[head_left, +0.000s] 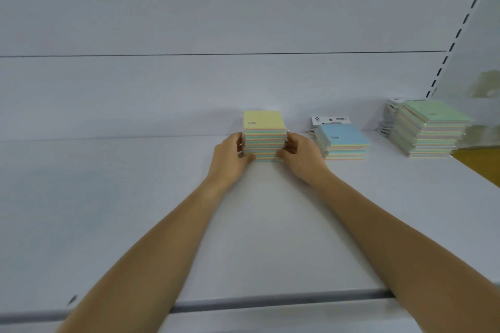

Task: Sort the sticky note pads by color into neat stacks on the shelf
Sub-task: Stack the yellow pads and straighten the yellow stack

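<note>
A tall stack of sticky note pads with a yellow top point(264, 123) stands near the back of the white shelf point(135, 197). My left hand point(233, 154) presses its left side and my right hand point(299, 153) presses its right side, fingers curled around the lower pads. To the right lies a shorter stack with a blue top point(345, 136). Further right stands a taller stack with a green top point(433, 121), its pads slightly fanned.
The shelf's white back panel rises behind the stacks. A slotted upright point(457, 35) runs up at the right. The shelf's front edge has a grey rail point(270, 303). A yellow-brown surface point(479, 165) shows beyond the shelf's right end.
</note>
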Action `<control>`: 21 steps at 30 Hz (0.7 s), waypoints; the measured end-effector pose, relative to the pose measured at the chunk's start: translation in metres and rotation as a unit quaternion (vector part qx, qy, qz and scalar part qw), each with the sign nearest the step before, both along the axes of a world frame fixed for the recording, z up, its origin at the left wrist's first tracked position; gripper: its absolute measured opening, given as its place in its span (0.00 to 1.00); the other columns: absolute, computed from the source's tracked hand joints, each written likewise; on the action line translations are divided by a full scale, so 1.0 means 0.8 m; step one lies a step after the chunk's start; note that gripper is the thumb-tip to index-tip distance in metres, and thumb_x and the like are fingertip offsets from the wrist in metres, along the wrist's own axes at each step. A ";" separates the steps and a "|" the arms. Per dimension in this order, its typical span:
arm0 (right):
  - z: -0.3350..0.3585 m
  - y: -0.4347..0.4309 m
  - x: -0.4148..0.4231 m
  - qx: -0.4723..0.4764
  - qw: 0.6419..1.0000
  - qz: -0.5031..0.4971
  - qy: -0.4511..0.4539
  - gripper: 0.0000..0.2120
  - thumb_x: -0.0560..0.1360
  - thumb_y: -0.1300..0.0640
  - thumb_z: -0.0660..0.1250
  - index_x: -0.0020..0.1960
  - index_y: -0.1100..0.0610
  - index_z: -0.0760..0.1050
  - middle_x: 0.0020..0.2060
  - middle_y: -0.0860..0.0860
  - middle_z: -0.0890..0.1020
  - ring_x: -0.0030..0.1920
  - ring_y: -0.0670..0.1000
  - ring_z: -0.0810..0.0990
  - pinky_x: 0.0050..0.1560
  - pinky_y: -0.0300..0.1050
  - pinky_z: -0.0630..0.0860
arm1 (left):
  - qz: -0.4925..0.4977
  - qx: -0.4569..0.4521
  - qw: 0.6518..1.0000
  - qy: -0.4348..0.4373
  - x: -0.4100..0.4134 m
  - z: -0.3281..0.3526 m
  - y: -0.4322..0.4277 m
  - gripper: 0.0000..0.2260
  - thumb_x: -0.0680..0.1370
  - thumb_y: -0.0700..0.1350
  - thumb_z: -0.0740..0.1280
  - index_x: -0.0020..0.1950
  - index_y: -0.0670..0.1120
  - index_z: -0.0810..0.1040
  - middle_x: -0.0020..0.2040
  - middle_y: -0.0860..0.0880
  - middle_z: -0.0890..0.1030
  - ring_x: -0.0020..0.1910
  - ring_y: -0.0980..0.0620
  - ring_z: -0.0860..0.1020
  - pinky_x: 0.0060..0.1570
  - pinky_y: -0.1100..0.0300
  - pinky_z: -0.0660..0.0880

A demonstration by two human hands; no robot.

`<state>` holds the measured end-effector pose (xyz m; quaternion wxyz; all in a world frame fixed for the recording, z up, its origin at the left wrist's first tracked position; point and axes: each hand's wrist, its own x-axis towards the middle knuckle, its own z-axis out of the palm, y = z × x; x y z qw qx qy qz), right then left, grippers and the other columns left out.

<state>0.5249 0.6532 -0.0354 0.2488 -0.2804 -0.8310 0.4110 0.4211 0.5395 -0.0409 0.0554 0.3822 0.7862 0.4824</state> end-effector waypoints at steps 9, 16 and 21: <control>0.000 0.002 0.005 -0.035 0.999 0.020 0.031 0.15 0.76 0.64 0.61 0.61 0.57 0.75 0.54 0.52 0.82 0.54 0.47 0.78 0.59 0.40 0.71 | 0.003 -0.015 1.000 0.016 0.002 0.003 -0.002 0.16 0.76 0.39 0.64 0.64 0.41 0.73 0.62 0.44 0.79 0.62 0.48 0.77 0.48 0.79 0.62; 0.002 -0.003 0.002 0.008 0.999 -0.014 0.030 0.13 0.76 0.63 0.60 0.59 0.61 0.75 0.51 0.51 0.81 0.51 0.46 0.78 0.50 0.33 0.72 | 0.022 -0.022 0.999 0.028 0.002 0.003 0.002 0.12 0.78 0.43 0.61 0.60 0.42 0.75 0.59 0.45 0.81 0.59 0.48 0.78 0.42 0.75 0.63; 0.000 -0.006 0.002 0.037 0.998 -0.033 0.029 0.04 0.75 0.63 0.59 0.47 0.58 0.72 0.40 0.50 0.77 0.43 0.53 0.75 0.41 0.35 0.68 | 0.033 -0.065 0.996 0.056 0.001 0.002 0.001 0.15 0.78 0.48 0.61 0.60 0.42 0.75 0.59 0.44 0.81 0.59 0.45 0.78 0.45 0.69 0.65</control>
